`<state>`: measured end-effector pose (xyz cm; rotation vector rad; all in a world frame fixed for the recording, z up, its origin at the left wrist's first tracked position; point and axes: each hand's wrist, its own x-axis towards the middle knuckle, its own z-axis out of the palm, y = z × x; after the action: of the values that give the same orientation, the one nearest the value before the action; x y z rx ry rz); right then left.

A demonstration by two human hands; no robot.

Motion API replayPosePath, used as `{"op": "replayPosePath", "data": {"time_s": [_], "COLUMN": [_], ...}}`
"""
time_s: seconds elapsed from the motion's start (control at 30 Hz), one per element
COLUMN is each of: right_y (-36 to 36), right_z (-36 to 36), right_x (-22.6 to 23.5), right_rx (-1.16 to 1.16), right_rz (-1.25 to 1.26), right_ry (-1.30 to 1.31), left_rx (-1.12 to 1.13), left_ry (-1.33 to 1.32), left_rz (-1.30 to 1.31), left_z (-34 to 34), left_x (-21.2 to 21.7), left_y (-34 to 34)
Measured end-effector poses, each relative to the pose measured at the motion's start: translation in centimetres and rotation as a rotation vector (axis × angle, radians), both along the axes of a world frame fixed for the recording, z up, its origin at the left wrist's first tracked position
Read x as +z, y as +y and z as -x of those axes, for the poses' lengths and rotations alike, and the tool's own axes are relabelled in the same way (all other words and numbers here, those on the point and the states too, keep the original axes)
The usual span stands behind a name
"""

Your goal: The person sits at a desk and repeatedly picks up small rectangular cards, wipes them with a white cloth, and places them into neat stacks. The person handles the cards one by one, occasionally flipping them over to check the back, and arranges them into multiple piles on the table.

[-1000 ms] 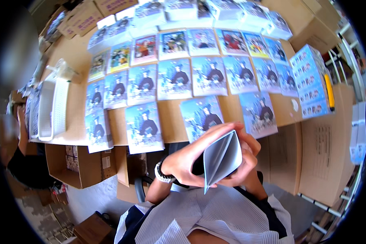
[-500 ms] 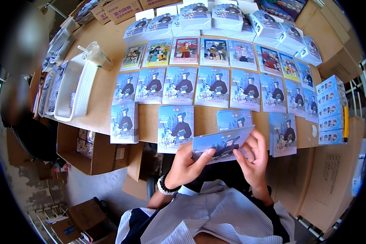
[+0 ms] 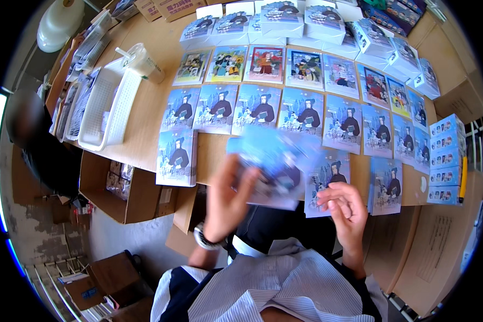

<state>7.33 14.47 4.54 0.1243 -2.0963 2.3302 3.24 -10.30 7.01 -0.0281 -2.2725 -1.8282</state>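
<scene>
My left hand [image 3: 228, 201] grips a motion-blurred pale blue illustrated booklet [image 3: 273, 163] above the near edge of the wooden table [image 3: 150, 123]. My right hand [image 3: 346, 206] hovers beside it with fingers curled and apart, holding nothing. Just beyond my right hand lies a blue booklet [image 3: 330, 180] showing a dark-clad figure. Rows of similar blue booklets [image 3: 263, 110] and colourful ones [image 3: 265, 64] cover the table.
A white plastic basket [image 3: 104, 107] and a lidded cup [image 3: 142, 61] stand at the left. Stacked pale boxes [image 3: 284, 19] line the far edge; small blue boxes [image 3: 445, 161] sit right. Open cardboard boxes [image 3: 121, 188] are under the table. A person in dark clothes [image 3: 37, 145] is at left.
The booklet, held in both hands before, is now only in my left hand and sweeping over the table. My right hand has let go. The view shifted down and right.
</scene>
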Motion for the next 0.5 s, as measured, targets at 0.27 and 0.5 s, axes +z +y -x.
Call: {"op": "replayPosePath", "data": {"time_s": [0.27,0.5], "right_y": [2.0,2.5], "right_z": [0.1,-0.8], "right_x": [-0.7,-0.4], "right_rx": [-0.01,-0.03], "right_rz": [-0.093,-0.167], "right_ry": [0.027,-0.006], "left_rx": [0.256,0.082], "left_ry": [0.038,-0.311], "left_rz": [0.294,0.4], "left_z": [13.7,19.4], "left_x": [-2.5,-9.3], "left_y": [-21.3,-29.6]}}
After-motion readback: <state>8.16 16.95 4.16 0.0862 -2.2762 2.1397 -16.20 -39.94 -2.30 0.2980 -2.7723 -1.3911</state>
